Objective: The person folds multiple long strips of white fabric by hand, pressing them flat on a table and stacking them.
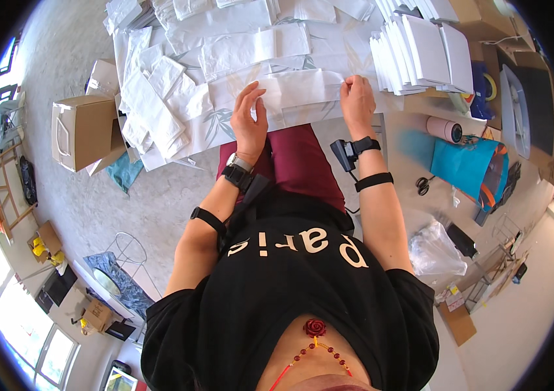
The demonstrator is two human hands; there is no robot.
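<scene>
A long folded piece of thin white, slightly see-through sheeting lies near the table's front edge. At its right end, my right hand pinches the corner between closed fingertips. My left hand is by the left end, with the fingers bent, the thumb apart and nothing visibly held. Farther back on the table are more folded white sheets. A loose pile of white folded pieces spreads out to the left. To the right stands a row of white flat packs.
The leaf-patterned tablecloth hangs toward me. Cardboard boxes flank the table on the left. On the right are a pink cylinder, a blue bag, black scissors and a clear plastic bag on the floor.
</scene>
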